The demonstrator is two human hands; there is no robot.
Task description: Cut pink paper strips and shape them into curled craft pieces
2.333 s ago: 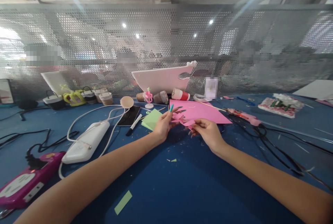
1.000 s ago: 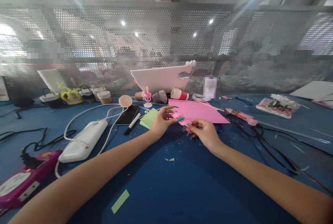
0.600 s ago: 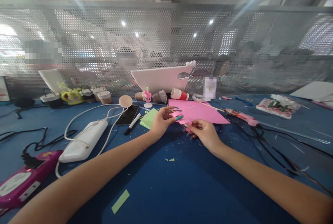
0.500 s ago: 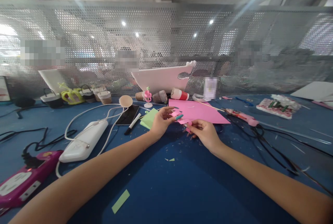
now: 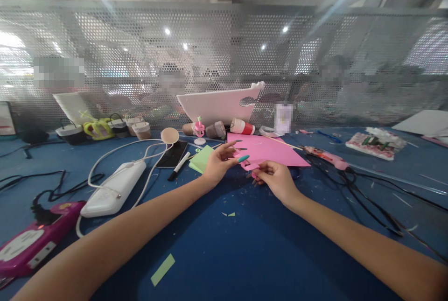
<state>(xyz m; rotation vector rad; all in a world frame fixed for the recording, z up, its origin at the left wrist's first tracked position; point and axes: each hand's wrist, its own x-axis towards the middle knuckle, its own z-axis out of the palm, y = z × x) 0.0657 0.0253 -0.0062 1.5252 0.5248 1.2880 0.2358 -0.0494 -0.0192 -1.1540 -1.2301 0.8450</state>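
Over the blue table, my right hand (image 5: 278,180) pinches a curled pink paper strip (image 5: 251,167) between thumb and fingers. My left hand (image 5: 220,163) is at the strip's left end, its long-nailed thumb and fingertips apart. Whether it still touches the strip is hard to see. Behind both hands lies a large pink paper sheet (image 5: 269,150). Green paper pieces (image 5: 201,158) lie beside my left wrist. A small pink paper figure on a white round base (image 5: 199,133) stands just beyond them.
Left are a black marker (image 5: 178,166), a phone (image 5: 171,155), a white power bank (image 5: 114,189) with cables and a magenta power strip (image 5: 40,240). A pink glue gun (image 5: 325,157) lies right. Cups (image 5: 241,126) and a white foam board (image 5: 220,105) sit by the mesh divider.
My left thumb and fingers have spread apart. The pink strip between the hands shows more, lower and nearer my right hand, which has barely moved.
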